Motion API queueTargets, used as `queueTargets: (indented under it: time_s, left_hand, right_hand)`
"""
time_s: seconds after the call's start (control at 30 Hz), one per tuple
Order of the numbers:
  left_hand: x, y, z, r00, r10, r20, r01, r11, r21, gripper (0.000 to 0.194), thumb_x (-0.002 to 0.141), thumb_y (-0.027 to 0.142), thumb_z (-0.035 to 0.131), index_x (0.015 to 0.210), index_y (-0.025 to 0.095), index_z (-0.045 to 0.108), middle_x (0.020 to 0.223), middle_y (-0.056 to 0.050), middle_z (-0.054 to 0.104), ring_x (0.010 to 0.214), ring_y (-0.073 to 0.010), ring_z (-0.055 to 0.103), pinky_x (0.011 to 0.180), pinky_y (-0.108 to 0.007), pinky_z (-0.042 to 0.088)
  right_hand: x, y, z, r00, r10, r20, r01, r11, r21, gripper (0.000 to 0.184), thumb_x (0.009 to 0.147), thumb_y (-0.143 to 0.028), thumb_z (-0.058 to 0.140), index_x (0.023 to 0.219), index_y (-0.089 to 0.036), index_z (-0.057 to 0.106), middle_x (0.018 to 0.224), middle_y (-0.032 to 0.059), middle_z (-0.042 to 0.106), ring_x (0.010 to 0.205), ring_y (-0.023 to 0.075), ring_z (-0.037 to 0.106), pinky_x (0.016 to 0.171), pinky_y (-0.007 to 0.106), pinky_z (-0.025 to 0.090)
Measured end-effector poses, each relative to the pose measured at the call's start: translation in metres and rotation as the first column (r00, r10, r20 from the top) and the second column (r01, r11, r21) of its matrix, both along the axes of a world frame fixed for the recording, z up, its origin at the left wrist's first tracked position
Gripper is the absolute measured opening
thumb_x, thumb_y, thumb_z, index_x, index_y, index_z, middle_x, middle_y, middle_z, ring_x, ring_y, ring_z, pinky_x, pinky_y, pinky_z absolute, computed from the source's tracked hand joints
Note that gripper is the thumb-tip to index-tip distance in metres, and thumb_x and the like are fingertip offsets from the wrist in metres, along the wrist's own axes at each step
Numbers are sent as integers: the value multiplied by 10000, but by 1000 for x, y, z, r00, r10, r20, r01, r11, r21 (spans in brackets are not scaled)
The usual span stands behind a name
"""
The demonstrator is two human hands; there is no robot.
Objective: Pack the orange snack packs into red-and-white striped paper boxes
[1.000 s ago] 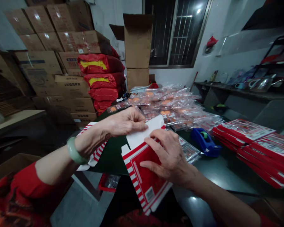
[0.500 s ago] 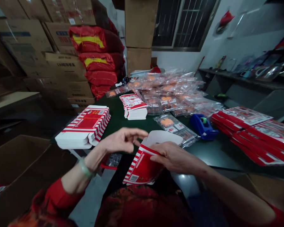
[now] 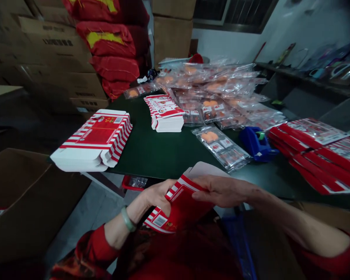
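Observation:
A red-and-white striped paper box [image 3: 183, 206] is tilted in front of my body, its white flap up and a barcode near its lower corner. My left hand [image 3: 160, 196], with a pale green bangle on the wrist, grips its left edge, thumb on the front. My right hand [image 3: 217, 190] holds the upper right side, thumb on the red face and fingers hidden behind. Beyond them on the dark green table [image 3: 160, 155] lies a clear plastic packet [image 3: 221, 147] with an orange item inside.
Flattened striped boxes [image 3: 96, 134] are stacked at the table's left, with printed cards [image 3: 165, 112] farther back. Clear packets [image 3: 218, 89] pile up behind. A blue tape dispenser [image 3: 258, 144] and red printed packaging [image 3: 321, 151] lie right. An open carton [image 3: 26, 194] stands lower left.
My left hand has come down from above the box and taken hold of its left edge. My right hand keeps its grip. The view has tilted downward.

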State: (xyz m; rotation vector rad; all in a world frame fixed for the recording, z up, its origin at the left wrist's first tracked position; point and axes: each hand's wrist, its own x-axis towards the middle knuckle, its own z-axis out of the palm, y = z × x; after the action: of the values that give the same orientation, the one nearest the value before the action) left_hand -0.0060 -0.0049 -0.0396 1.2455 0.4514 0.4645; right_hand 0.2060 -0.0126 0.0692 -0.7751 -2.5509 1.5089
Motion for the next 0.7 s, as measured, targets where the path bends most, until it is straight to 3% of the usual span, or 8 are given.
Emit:
queueTargets:
  time_s: [0.1,0.23,0.4,0.47,0.53,0.63,0.67,0.7]
  left_hand:
    - [9,-3,-1,998,55,2,-55,996,-72,660,352,354,862,949,137,683,802,-10,699,680,-169,596,645,-253,487]
    - [25,-5,15,994,69,-81,-72,997,-31,542,396,229,869,895,126,684,772,-3,691,648,-148,590,602,-233,482]
    - [39,0,24,976,157,-153,-164,986,-29,312,441,214,859,655,101,662,586,26,645,517,-105,550,525,-211,464]
    - [38,2,21,969,196,-152,-200,980,-7,279,441,191,858,611,97,659,566,20,648,499,-104,555,502,-202,459]
    - [33,4,18,945,321,-69,-323,947,-11,322,420,170,867,682,103,692,625,1,692,554,-133,608,543,-216,496]
    - [20,7,17,819,557,138,-542,830,-134,503,419,216,879,890,151,715,785,-25,747,688,-195,677,636,-268,552]
    - [16,7,16,771,611,182,-586,791,-176,536,428,238,879,931,165,709,816,-31,752,709,-209,687,646,-284,561]
    - [12,8,16,734,649,203,-616,761,-204,552,431,251,879,947,168,705,829,-40,755,716,-222,693,647,-298,567]
  right_hand:
    - [7,1,-8,1000,-12,26,13,999,-47,178,886,-166,399,827,-152,566,728,-12,571,625,92,496,581,189,445]
    - [10,-4,-7,997,-58,45,59,998,-18,174,817,-87,454,669,-162,506,644,-38,504,546,66,421,508,167,385]
    - [7,-1,-5,980,-188,-61,191,980,49,111,835,-143,519,768,-143,609,793,11,651,701,104,575,632,192,462]
    - [8,-3,-4,940,-304,-156,327,932,158,142,871,-206,514,819,-150,633,814,23,670,720,123,607,638,216,485]
    - [12,-10,-5,800,-469,-375,582,759,292,143,885,-218,510,882,-176,647,869,40,690,783,152,637,692,264,512]
    - [14,-23,-21,393,-626,-674,918,307,251,242,842,-206,581,1081,-228,613,1108,82,661,977,212,630,795,366,522]
    - [13,-26,-30,304,-658,-688,952,241,191,323,819,-222,617,1140,-237,587,1147,89,648,1003,226,626,795,385,526]
    - [9,-28,-40,273,-696,-665,958,256,126,401,793,-245,650,1183,-239,561,1162,93,645,1009,234,628,790,395,533]
